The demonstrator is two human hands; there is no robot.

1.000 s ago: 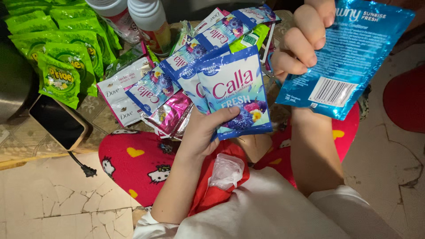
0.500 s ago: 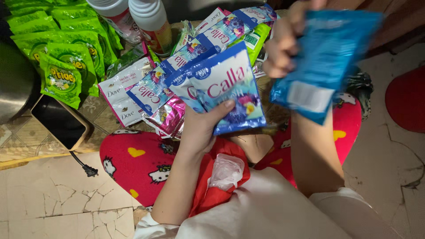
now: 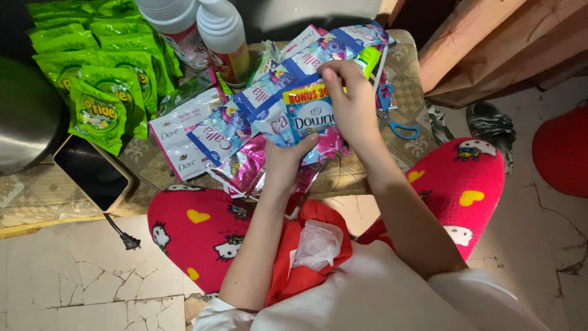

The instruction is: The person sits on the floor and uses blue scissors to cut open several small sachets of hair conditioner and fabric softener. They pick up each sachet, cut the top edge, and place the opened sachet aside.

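Observation:
My left hand (image 3: 286, 167) grips a fanned stack of blue fabric-conditioner sachets (image 3: 263, 110) from below, thumb pressed on the front. A bright blue sachet (image 3: 309, 115) with a yellow band now lies on top of that stack. My right hand (image 3: 352, 104) rests flat over this sachet, fingers curled at its upper edge, pinning it against the stack. Pink foil sachets (image 3: 245, 168) stick out beneath the stack.
Green sachets (image 3: 101, 73) pile up at the left beside white sachets (image 3: 177, 132) and two white bottles (image 3: 223, 37). A dark phone (image 3: 92, 171) with a cable lies near a metal pot (image 3: 24, 116). Blue-handled scissors (image 3: 395, 116) rest on the patterned low table (image 3: 410, 67).
My right hand has come down from the upper right and laid the bright blue sachet onto the stack held in my left hand. The view shifted slightly.

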